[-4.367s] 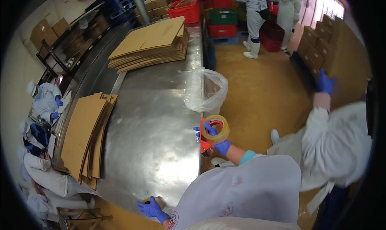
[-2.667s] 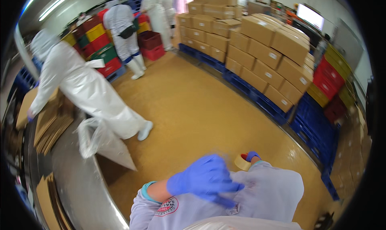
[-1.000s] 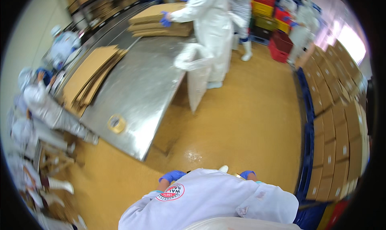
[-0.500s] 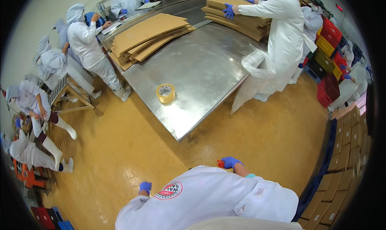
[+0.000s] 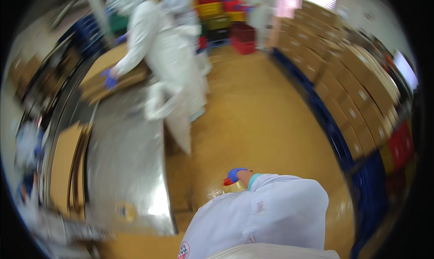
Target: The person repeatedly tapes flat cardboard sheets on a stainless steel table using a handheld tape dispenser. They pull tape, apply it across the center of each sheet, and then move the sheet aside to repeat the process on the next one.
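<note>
My right hand (image 5: 236, 174), in a blue glove, is closed on a tape dispenser (image 5: 228, 182) with a red part and a pale yellow roll below it. It hangs low over the floor, beyond my white sleeve, and my fingers are partly hidden. My left hand is out of view. A clear yellow roll of tape (image 5: 125, 211) lies on the near end of the metal table (image 5: 126, 146), blurred and apart from my hands.
Flat cardboard (image 5: 65, 168) lies on the table's left. A co-worker in white (image 5: 162, 55) handles another cardboard stack (image 5: 108, 64) at the far end. Brown boxes (image 5: 348, 96) stand on blue pallets (image 5: 312, 105) to the right. Coloured crates (image 5: 214, 10) are stacked at the back.
My view has swung to the right, so the table now sits at the left and the boxes show more fully. My left hand has left the view. My right hand still holds the tape dispenser.
</note>
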